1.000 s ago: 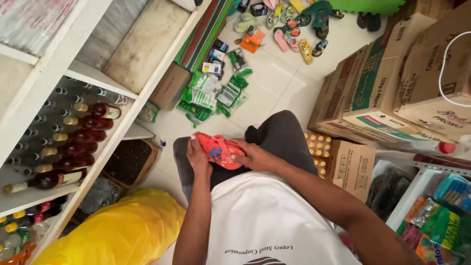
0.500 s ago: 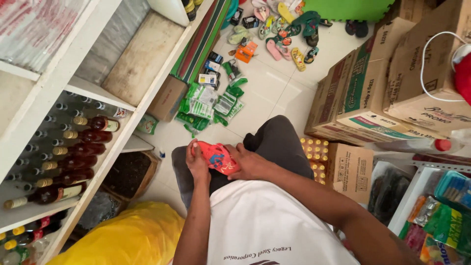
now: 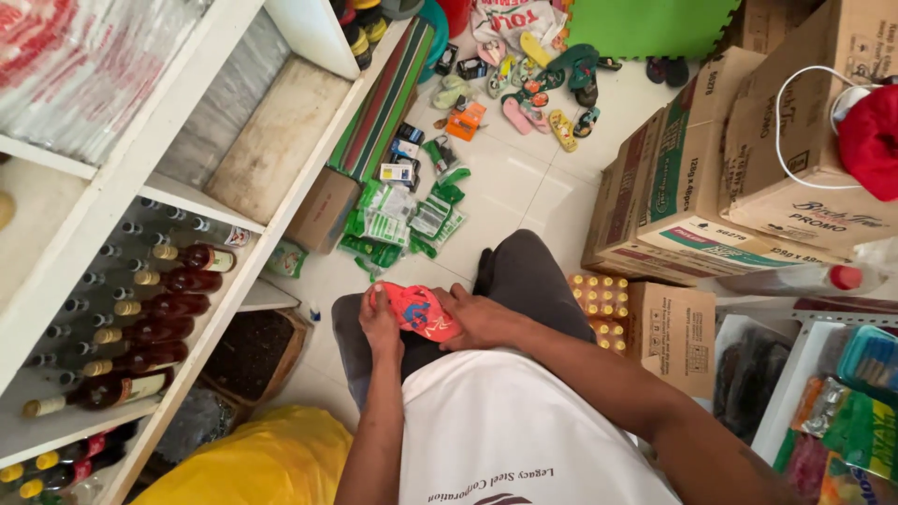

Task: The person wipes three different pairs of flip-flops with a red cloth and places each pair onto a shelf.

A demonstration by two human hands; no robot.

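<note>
Here both hands, left hand (image 3: 381, 323) and right hand (image 3: 479, 320), clasp a red packet (image 3: 419, 310) above the lap, near green sachets (image 3: 398, 220) on the floor

Bright even indoor light, soft shadows, sharp centre, wide-angle bending at edges, mild corner blur

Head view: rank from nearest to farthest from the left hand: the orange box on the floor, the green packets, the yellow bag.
From the left hand:
1. Green packets, on the floor just ahead.
2. Yellow bag, low on the left.
3. Orange box, far ahead among the slippers.
</note>
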